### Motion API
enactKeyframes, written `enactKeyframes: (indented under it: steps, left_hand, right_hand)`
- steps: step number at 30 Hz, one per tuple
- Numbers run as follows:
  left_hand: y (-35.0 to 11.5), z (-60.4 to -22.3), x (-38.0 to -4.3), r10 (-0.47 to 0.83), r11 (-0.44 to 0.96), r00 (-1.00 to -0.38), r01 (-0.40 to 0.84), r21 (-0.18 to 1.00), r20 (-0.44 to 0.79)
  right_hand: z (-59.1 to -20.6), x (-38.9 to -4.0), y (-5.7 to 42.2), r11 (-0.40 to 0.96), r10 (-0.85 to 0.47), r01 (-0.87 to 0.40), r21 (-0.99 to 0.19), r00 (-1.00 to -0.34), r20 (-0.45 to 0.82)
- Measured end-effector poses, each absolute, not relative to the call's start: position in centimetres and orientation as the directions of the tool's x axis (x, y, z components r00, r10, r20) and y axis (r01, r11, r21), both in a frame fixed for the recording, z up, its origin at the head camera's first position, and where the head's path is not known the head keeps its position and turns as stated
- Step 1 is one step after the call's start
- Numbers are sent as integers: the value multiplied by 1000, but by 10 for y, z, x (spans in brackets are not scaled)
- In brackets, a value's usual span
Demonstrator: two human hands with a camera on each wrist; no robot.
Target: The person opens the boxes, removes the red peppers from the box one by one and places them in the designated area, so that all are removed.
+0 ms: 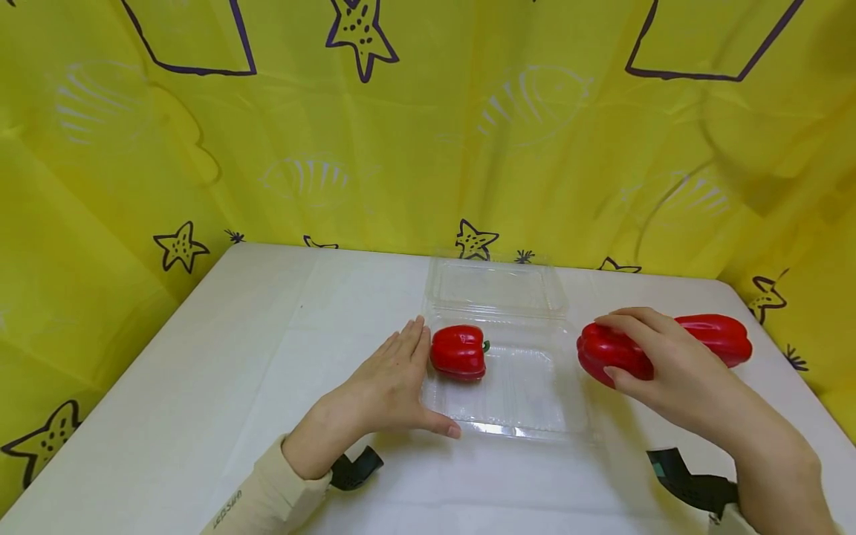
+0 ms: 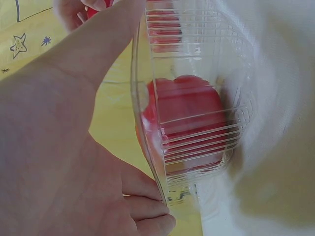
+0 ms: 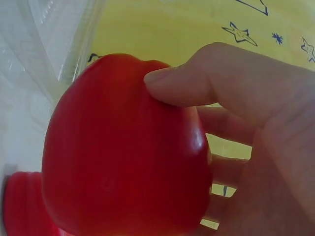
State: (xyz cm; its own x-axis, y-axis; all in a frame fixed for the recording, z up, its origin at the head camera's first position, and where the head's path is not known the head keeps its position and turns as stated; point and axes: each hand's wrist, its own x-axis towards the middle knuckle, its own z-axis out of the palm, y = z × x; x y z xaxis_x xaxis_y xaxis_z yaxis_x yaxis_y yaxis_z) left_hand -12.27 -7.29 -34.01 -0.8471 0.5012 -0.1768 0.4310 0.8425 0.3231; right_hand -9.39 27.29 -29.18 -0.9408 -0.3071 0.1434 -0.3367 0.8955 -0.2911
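Note:
A clear plastic clamshell container (image 1: 535,423) lies with its lid (image 1: 495,286) folded back, away from me. Inside its left end sits a red bell pepper (image 1: 458,352) with a green stem, also visible through the ribbed wall (image 2: 197,147) in the left wrist view. My left hand (image 1: 388,390) rests against the container's left side, fingers straight and thumb spread along the near rim. To the right of the container, my right hand (image 1: 658,364) grips another red bell pepper (image 3: 123,147), thumb on one side and fingers round the other. A further red pepper (image 1: 718,336) is partly hidden behind that hand.
A white cloth (image 1: 221,386) covers the table. Yellow curtains (image 1: 414,148) with star and fish drawings hang along its back and sides. Dark wrist-mounted pieces (image 1: 357,468) show by both forearms.

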Motion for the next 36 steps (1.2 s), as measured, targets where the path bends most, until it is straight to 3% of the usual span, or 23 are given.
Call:
enactKeyframes:
  steps: [14, 36]
  left_hand:
    - [-73, -340, -122, 497, 841, -850, 423, 337, -174]
    - [-73, -340, -122, 498, 842, -849, 425, 333, -177]
  right_hand:
    - [-302, -104, 289, 941, -213, -188, -282, -975, -59]
    - [-316, -112, 302, 959, -188, -137, -248, -962, -198]
